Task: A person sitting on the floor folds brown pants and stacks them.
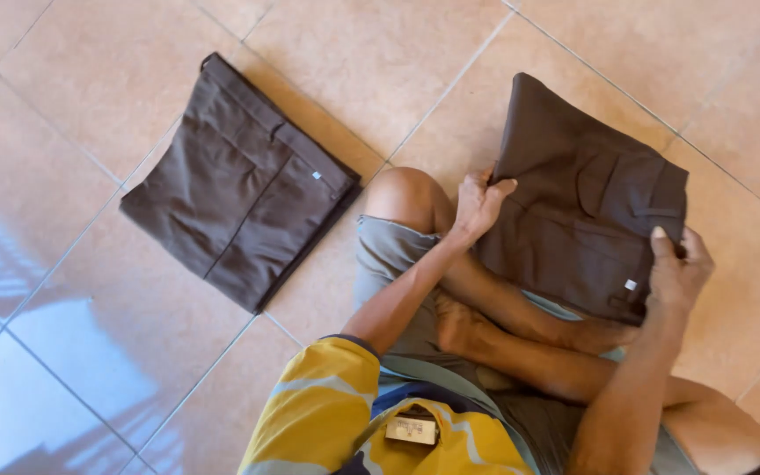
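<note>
Holding a folded pair of dark brown trousers (587, 207) over the lap, the person sits cross-legged on the tiled floor (371, 53). Trousers lie partly on the knees, partly on the floor beyond them. Left hand (478, 204) pinches the left edge of the trousers, fingers closed on the cloth near the upper corner. Right hand (679, 268) clamps the right edge, thumb on top, fingers curled under, just beside a small white tag. Judgement: woven cloth, soft and light, limp where unsupported; the folded layers may slide apart, so the thick waistband and fold edges look like the firmest places to grip. Left of the held trousers, well apart on the floor, lies a second folded pair of brown trousers (239, 180), flat and untouched.
</note>
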